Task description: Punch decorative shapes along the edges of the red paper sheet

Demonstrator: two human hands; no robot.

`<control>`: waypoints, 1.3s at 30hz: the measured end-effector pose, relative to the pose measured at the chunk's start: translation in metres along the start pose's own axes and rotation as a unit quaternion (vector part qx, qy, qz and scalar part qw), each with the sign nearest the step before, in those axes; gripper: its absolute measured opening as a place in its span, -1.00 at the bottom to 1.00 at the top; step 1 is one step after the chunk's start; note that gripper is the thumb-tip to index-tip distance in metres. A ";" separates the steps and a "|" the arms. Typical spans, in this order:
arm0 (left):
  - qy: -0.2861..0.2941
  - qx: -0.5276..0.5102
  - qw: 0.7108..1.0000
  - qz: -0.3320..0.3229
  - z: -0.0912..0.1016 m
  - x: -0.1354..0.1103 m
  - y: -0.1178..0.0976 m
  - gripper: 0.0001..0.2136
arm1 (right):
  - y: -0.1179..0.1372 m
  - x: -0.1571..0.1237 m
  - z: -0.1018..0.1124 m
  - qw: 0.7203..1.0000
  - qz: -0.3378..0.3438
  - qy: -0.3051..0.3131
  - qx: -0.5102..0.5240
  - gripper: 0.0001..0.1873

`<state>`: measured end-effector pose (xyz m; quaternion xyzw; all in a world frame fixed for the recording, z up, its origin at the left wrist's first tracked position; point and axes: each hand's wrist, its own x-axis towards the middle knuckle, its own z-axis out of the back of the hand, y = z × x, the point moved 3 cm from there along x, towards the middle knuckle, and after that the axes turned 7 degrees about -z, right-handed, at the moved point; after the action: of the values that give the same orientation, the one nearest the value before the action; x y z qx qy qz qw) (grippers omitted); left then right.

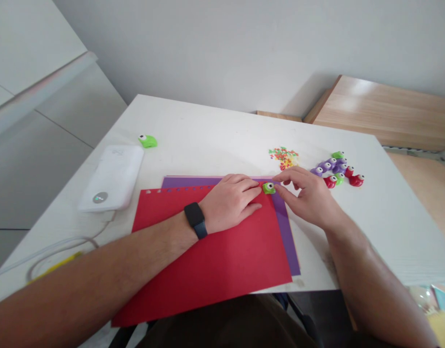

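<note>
A small green paper punch (269, 188) sits on the top right corner of a red paper sheet (211, 261), which lies over a purple sheet (285, 227). My right hand (307, 195) pinches the punch from the right with thumb and fingers. Beside it, my left hand (231, 200) lies flat on the red sheet, fingers stretched toward the punch and touching it. A dark watch (195, 220) is on my left wrist. Small holes run along the red sheet's top edge.
A cluster of purple, green and red punches (336, 170) lies right of my hands, with a heap of coloured paper bits (283, 157) behind. One green punch (147, 141) and a white device (113, 176) with a cable sit at the left. A wooden bench (385, 108) stands beyond the white table (215, 130).
</note>
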<state>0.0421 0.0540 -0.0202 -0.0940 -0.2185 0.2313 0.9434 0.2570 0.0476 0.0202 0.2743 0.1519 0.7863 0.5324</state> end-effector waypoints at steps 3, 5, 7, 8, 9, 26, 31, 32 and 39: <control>-0.003 0.002 1.000 -0.001 0.000 0.000 -0.001 -0.69 | -0.001 -0.001 -0.002 1.000 0.015 0.000 0.005 -0.87; -0.005 0.003 1.000 0.000 0.001 0.000 -0.001 -0.67 | -0.001 -0.001 -0.004 1.000 0.026 -0.003 0.004 -0.85; -0.005 0.006 1.000 -0.001 0.001 0.001 -0.002 -0.63 | -0.001 -0.002 -0.004 0.999 0.045 -0.009 -0.006 -0.83; -0.004 0.008 1.000 -0.003 0.001 0.001 -0.003 -0.61 | 0.000 -0.002 -0.004 0.998 0.058 -0.011 -0.011 -0.83; -0.003 0.012 1.000 -0.006 0.001 0.001 -0.004 -0.59 | 0.001 -0.002 -0.004 0.997 0.070 -0.014 -0.017 -0.83; 0.004 0.026 0.999 -0.027 0.000 0.005 -0.010 -0.66 | 0.017 -0.005 -0.008 0.983 0.111 0.072 -0.128 -0.78; 0.010 0.029 0.999 -0.021 -0.001 0.007 -0.011 -0.68 | 0.018 -0.005 -0.009 0.981 0.111 0.080 -0.134 -0.77; 0.007 0.028 0.999 -0.020 -0.001 0.007 -0.011 -0.68 | 0.018 -0.005 -0.009 0.981 0.112 0.080 -0.136 -0.78; 0.002 0.031 0.999 -0.018 0.001 0.010 -0.012 -0.70 | 0.017 -0.004 -0.012 0.975 0.121 0.091 -0.161 -0.79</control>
<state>0.0543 0.0482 -0.0127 -0.0613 -0.2109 0.2209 0.9502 0.2386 0.0377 0.0183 0.1285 0.0363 0.8806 0.4546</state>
